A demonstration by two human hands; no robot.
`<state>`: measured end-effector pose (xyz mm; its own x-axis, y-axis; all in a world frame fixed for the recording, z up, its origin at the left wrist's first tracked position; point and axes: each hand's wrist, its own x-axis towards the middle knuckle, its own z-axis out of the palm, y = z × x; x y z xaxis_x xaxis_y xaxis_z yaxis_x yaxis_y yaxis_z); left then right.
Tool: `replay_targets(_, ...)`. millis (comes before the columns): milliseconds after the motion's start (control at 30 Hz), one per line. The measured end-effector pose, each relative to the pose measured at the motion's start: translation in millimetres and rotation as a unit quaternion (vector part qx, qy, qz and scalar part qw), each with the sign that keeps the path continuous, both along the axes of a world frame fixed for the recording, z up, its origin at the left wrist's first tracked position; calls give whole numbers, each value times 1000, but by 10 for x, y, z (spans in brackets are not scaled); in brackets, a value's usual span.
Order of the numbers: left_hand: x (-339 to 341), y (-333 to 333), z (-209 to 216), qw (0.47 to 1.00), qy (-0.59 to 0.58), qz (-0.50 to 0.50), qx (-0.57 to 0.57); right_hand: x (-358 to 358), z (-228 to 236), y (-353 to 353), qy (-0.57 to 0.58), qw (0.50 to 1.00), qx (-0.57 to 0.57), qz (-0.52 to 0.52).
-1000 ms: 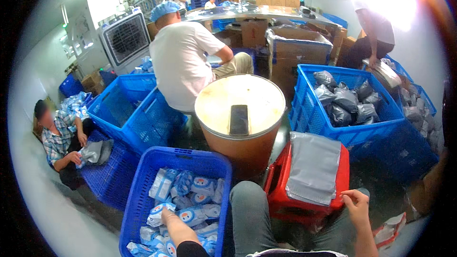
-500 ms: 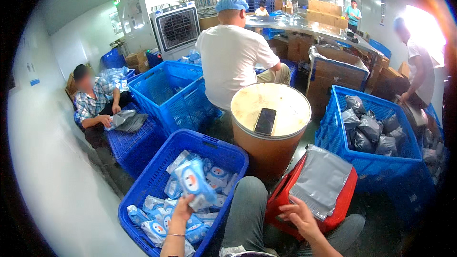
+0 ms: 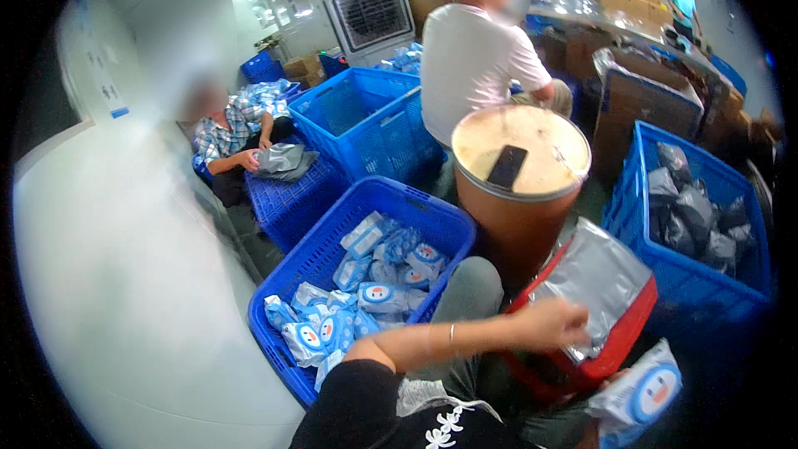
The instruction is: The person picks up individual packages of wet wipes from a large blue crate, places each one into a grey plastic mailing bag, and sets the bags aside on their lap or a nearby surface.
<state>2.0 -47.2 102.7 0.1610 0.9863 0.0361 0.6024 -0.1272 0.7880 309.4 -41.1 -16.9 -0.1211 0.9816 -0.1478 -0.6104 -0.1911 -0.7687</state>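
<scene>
While our right hand [image 3: 613,377] grasps one cartoon-faced packet [image 3: 647,395], near right of the grey mailing bags [image 3: 611,270], our left hand [image 3: 555,324], grip too blurred to tell, overlies their near-left edge.

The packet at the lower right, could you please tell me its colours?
The packet is mainly white and blue, best seen in the head view.

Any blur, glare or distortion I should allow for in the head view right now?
Head view: the left hand is smeared, probably by motion; in the same view, the grey plastic mailers catch a pale sheen; the blue-and-white packet is readable against dark surroundings; the fisheye picture blackens at its rim.
</scene>
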Motion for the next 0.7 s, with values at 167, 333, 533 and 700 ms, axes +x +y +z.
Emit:
replay_targets(167,-354,729,-532,966,175,-46,186,1141,-29,-149,-19,981,44,-186)
replay_targets(333,-498,674,-515,962,218,-145,81,1456,-14,-344,92,969,18,-228)
replay_targets(533,-194,548,-970,931,347,-79,81,1071,-214,-141,158,977,9,-140)
replay_targets(700,251,538,-879,925,363,40,107,743,265,305,61,980,-43,-183)
